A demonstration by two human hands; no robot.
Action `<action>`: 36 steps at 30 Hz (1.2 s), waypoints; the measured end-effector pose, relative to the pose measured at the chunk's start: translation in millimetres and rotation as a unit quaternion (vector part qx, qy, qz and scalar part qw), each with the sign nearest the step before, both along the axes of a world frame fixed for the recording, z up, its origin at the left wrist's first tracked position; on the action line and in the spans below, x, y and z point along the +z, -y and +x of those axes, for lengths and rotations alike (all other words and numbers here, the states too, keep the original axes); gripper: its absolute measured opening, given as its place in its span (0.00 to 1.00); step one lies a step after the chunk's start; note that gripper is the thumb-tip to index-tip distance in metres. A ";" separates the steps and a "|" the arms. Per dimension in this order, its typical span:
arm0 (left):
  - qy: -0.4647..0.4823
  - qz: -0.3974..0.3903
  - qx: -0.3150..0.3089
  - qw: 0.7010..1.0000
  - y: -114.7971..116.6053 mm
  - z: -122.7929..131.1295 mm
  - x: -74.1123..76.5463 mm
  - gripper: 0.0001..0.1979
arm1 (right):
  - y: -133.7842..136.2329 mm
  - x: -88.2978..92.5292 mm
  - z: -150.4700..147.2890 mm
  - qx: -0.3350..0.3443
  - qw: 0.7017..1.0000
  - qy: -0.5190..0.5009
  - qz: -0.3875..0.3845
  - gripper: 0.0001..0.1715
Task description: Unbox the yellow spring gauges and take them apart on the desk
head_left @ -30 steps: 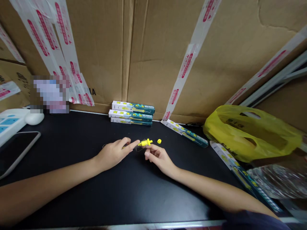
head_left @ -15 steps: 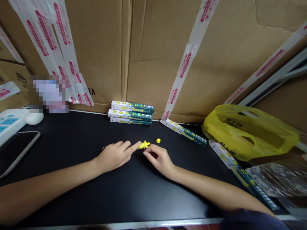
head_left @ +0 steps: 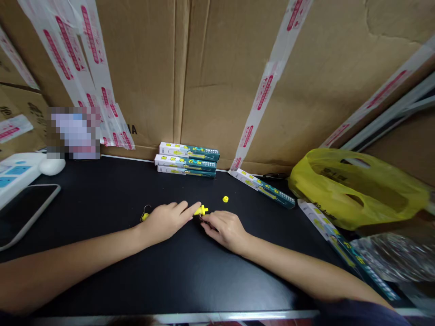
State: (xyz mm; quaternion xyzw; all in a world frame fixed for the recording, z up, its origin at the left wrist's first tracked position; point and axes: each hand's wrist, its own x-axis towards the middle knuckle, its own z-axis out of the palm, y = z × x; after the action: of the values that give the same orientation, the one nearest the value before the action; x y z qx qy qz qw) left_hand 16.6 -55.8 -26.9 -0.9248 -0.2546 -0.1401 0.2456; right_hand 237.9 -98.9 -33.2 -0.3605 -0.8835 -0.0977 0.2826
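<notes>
Bright, even indoor light from above. The left hand (head_left: 166, 220) and right hand (head_left: 223, 228) throw only faint, soft shadows on the black tabletop (head_left: 102, 194), which has a dull sheen near its front edge. The centre is sharp; the wide lens bends the cardboard wall (head_left: 217, 68), and the yellow bag (head_left: 356, 190) and clear plastic (head_left: 390, 258) at the right edge smear

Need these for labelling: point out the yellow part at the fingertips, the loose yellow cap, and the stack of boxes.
yellow part (head_left: 201, 210), head view, on its yellow body.
loose yellow cap (head_left: 225, 198), head view, on its top face.
stack of boxes (head_left: 186, 160), head view, on the middle box's front.
</notes>
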 end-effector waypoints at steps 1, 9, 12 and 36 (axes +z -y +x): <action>-0.001 -0.004 0.001 1.000 0.0 0.1 0.1 0.19 | -0.2 -0.6 -0.1 0.006 1.000 -0.009 0.004 0.07; -0.010 -0.010 0.018 1.000 3.9 1.3 2.6 0.19 | -0.7 -0.1 0.0 0.042 0.999 -0.027 -0.004 0.05; -0.004 -0.016 0.017 1.000 4.9 2.0 3.1 0.18 | 0.1 1.7 -0.9 0.052 0.998 -0.024 0.001 0.04; 0.093 -0.064 -0.095 0.989 12.7 5.9 9.5 0.12 | 3.4 3.6 -2.9 0.112 0.933 -0.224 -0.258 0.12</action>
State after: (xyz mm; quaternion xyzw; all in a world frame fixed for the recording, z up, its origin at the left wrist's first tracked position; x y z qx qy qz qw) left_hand 22.5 -68.5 -17.4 -0.9415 -0.1961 -0.2316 0.1466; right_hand 235.0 -102.3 -29.6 -0.3325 -0.8264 0.2496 0.3797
